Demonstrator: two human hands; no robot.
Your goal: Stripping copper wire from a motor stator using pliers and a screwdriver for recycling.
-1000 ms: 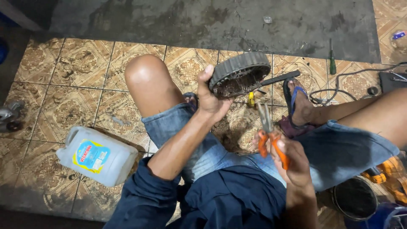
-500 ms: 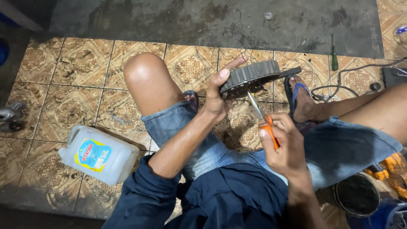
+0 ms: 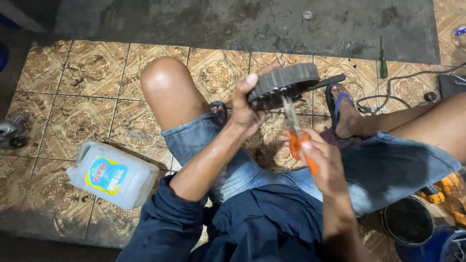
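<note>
A person sits on a patterned brown tiled floor (image 3: pixel 87 97), seen from above, wearing denim shorts and a dark blue long-sleeved top. The left hand (image 3: pixel 247 114) is raised in front of the knees, its grip clenched around a round, dark, ridged metal ring that looks like a motor stator (image 3: pixel 284 85), with the thumb up against the ring's near rim. The ring is held in the air, tilted, between the bent left knee and the right foot, with a flat dark bar sticking out of its right side.

The right hand (image 3: pixel 323 162) sits just below and to the right, its grip closed around the orange handles of a pair of pliers (image 3: pixel 296 131). The metal tip of the pliers points up and touches the underside of the ring.

On the floor to the left lies a white plastic jug (image 3: pixel 114 174) with a blue and yellow label, resting on its side. A blue flip-flop (image 3: pixel 337 104) is on the right foot. Beyond it lie a green-handled screwdriver (image 3: pixel 382 60) and a loop of black cable (image 3: pixel 388 94). A dark round container (image 3: pixel 407 221) stands near the right thigh.
</note>
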